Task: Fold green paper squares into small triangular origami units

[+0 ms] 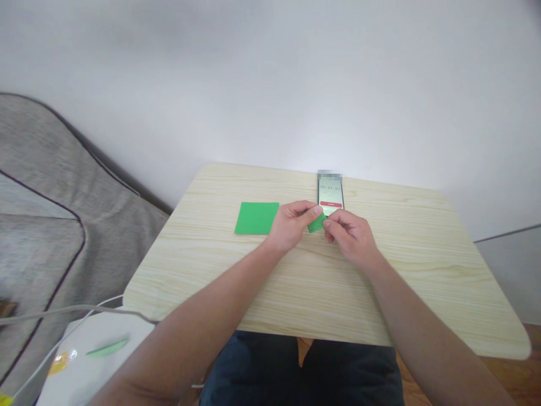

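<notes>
A small piece of green paper (316, 224) is held between my two hands over the middle of the table. My left hand (291, 224) pinches its upper left part between thumb and fingers. At the paper's right edge, the thumb and forefinger of my right hand (351, 232) close on it; the other fingers are curled. Part of the paper is hidden behind the fingers. Just left of my left hand lies a green paper stack or sheet (256, 218), flat on the table.
Behind my hands a phone (330, 194) with a running-time display lies on the pale wooden table (422, 270), near the wall (270, 84). A grey sofa (38, 225) stands at the left. Cables (84, 308) cross a white surface (76, 383) at lower left, where a green scrap (106, 348) lies.
</notes>
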{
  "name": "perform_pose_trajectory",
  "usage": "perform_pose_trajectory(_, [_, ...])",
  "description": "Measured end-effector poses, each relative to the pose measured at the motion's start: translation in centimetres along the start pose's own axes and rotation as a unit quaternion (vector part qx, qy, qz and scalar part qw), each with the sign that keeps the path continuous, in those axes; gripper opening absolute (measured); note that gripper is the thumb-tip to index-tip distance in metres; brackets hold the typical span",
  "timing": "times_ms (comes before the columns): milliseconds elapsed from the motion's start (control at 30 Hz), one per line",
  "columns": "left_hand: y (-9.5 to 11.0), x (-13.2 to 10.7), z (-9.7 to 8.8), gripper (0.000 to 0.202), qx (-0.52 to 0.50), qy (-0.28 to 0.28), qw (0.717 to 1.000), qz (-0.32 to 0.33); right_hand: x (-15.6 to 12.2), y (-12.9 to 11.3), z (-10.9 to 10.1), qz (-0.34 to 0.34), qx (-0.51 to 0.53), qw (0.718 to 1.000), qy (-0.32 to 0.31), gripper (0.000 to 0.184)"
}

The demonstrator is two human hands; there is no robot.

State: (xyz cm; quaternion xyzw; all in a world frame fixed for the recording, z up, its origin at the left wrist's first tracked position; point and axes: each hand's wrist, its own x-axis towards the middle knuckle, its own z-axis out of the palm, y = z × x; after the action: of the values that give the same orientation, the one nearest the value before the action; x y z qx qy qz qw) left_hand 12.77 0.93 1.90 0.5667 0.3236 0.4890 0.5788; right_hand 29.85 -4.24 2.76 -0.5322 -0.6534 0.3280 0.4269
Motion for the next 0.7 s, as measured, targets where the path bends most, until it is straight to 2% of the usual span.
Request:
perform_pose_trajectory(133, [0.05, 0.11, -0.04, 0.029, -0.001, 0.001, 1.0, 0.002, 0.04, 0.25, -0.01, 0.002, 0.028, 1.0, 0.008, 0.027])
perform_pose_trajectory(367, [0.01, 0.54, -0.38, 0.039, -0.009, 0.02, 0.999, -0.029, 0.27, 0.65, -0.07, 0.006, 0.083, 0.996, 0.038, 0.026])
perform_pose_trajectory(533, [0.01, 0.48, -0.47, 0.043, 0.007, 0.02, 1.0, -0.019, 0.39, 0.86, 0.13, 0.019, 0.095, 0.995, 0.028, 0.03])
perform_pose_trajectory(700, [0.0, 0.42, -0.43, 0.042, 0.0, -0.014, 1.0, -0.017, 0.67, 0.94, 0.1, 0.03, 0.138, 0.99, -0.014, 0.029])
